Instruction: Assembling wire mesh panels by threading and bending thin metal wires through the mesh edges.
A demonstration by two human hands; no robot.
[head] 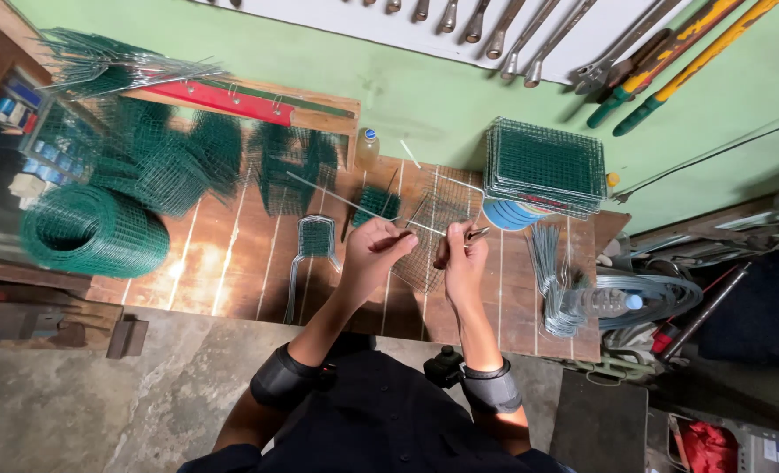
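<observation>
- Mesh panel (429, 241), a small square of wire grid, sits tilted between our hands above the wooden bench (232, 263), held up where we can work its edge.
- From the head view, our left hand (374, 248) closes its fingers around a dark-handled tool, steadying that side.
- Our right hand (464, 258) grips pliers (473, 235), fingers wrapped shut, jaws toward the panel's edge.
- Within reach lie a stack of finished panels (545, 166), bent wire loops (554, 280) and a green mesh roll (92, 232).
</observation>
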